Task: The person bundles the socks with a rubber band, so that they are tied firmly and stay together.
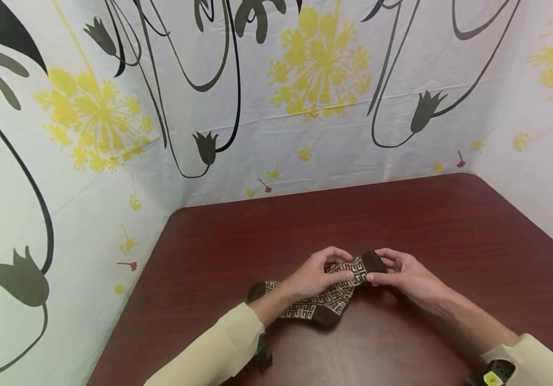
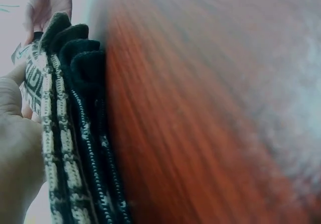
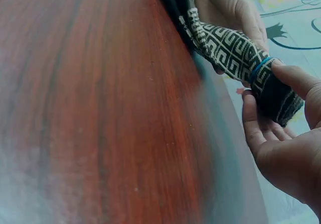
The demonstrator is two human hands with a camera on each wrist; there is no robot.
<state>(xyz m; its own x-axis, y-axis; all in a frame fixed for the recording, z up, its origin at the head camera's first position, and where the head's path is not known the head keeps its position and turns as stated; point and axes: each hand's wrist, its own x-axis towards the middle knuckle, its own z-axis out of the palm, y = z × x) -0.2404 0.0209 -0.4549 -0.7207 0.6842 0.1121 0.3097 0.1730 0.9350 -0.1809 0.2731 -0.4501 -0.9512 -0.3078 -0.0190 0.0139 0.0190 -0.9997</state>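
Dark brown socks [image 1: 343, 292] with a cream Greek-key pattern lie folded over one another, partly raised from the table. My left hand [image 1: 318, 274] holds them near the dark end, thumb on the near side. At that dark end, my right hand [image 1: 413, 279] pinches the socks between thumb and fingers. A thin blue band [image 3: 261, 69] goes round the socks beside the right thumb in the right wrist view. Several stacked dark folds [image 2: 88, 66] of the socks show in the left wrist view. Part of the patterned fabric is hidden behind the left hand.
A reddish-brown wooden table [image 1: 237, 236] lies under the hands. White cloth walls [image 1: 257, 123] with printed flowers stand at its back and sides. Each wrist wears a dark device, the right one [image 1: 498, 370] with a yellow part.
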